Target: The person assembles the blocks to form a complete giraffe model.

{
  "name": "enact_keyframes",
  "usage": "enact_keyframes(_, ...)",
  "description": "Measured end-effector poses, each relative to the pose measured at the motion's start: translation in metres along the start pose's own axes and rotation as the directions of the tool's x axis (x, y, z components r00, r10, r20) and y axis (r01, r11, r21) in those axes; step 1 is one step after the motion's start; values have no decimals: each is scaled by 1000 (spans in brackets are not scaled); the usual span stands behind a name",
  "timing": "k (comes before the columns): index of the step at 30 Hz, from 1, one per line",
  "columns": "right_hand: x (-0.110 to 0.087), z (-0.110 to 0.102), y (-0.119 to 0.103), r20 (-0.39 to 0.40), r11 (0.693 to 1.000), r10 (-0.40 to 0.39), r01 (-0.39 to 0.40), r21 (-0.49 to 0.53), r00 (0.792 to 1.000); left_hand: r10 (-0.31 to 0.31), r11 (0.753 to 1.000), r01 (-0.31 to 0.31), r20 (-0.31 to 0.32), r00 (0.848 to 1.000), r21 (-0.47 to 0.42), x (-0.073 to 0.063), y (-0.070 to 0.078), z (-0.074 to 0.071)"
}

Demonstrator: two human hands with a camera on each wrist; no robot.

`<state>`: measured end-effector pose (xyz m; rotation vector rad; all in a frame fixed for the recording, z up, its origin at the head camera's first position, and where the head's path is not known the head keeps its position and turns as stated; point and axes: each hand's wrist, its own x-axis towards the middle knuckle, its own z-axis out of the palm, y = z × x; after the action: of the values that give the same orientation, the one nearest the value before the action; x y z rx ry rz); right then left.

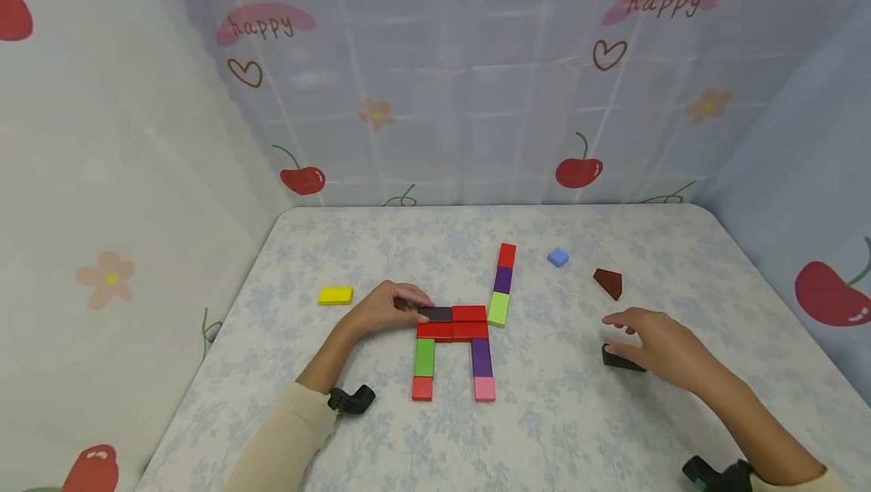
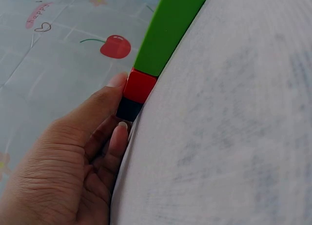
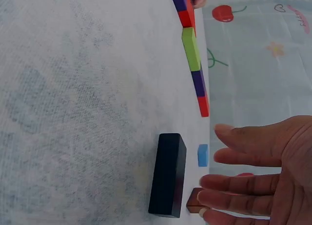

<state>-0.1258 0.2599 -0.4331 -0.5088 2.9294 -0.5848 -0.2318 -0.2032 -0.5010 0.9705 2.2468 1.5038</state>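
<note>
My left hand [image 1: 389, 306] pinches a dark block [image 1: 438, 314] at the upper left of a flat figure of coloured blocks. Beside that block lies a red block [image 1: 469, 314], with a row of red blocks [image 1: 452, 332] just below. A green block [image 1: 425, 357] over a red one forms one leg; a purple block [image 1: 481, 357] over a pink block [image 1: 485, 388] forms the other. My right hand [image 1: 670, 348] hovers with relaxed fingers over a long black block [image 3: 166, 176], holding nothing; in the right wrist view a gap shows between them.
A slanted strip of lime [image 1: 499, 309], purple and red blocks runs up from the figure's right corner. Farther right lie a small blue block [image 1: 558, 257] and a brown angled block [image 1: 609, 283]. A yellow block [image 1: 336, 295] sits left; a printed curtain [image 1: 469, 99] hangs behind the table.
</note>
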Motion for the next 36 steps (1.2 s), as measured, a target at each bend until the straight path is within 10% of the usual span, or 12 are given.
enact_keyframes(7, -10, 6, 15, 152, 996, 69, -75, 38, 986, -16, 1000, 16, 5, 1000, 4, 0, 0, -1)
enact_keyframes(21, -23, 14, 14, 139, 944, -6, -40, 326, 990, 1, 1000, -1, 14, 1000, -13, 0, 0, -1)
enact_keyframes(36, -27, 30, 14, -50, 962, -154, 161, 219, 987, 4, 1000, -4, -9, 1000, -16, -1, -4, 2)
